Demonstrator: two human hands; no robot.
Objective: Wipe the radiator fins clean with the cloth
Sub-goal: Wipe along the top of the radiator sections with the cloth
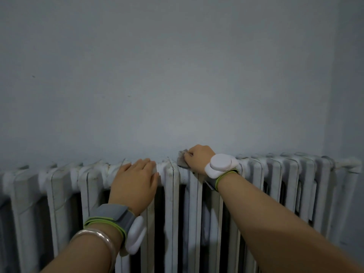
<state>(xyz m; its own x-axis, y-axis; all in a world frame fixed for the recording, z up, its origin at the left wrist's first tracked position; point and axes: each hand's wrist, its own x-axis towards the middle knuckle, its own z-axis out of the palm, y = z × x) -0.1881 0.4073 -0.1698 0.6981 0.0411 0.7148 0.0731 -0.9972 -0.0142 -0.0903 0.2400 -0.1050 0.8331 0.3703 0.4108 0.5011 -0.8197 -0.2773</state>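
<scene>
1. Along the top of the white ribbed radiator [275, 174], in the head view, the grey cloth [181, 160] sits on the crest of a fin near the middle of the row, close to the pale wall [177, 75] behind.
2. To do this step well, I judge the cloth should be pushed down into the groove between two fins and drawn along it, not skimmed over the rounded tops. Dark grime shows at the joints just left of the cloth, so that is where pressure will count most.
3. Working fin by fin in one direction would likely keep loosened dirt from being carried onto wiped metal. Turning the cloth to a fresh face once it greys should help too.
4. How much of the row is already wiped cannot be told from this view; streaks show on several fins.
5. The right hand [198, 156] has its fingers curled tight round the cloth, bunching it, with a crumpled edge sticking out past the knuckles on the wall side.
6. The left hand [136, 179] lies palm down on the radiator's top, fingers straight and close together, holding nothing. It rests near the cloth but apart from it, and seems to serve as a brace.
7. Each wrist carries a grey strap with a white sensor puck [221, 164], and a silver bangle [94, 236] circles the left forearm.
</scene>
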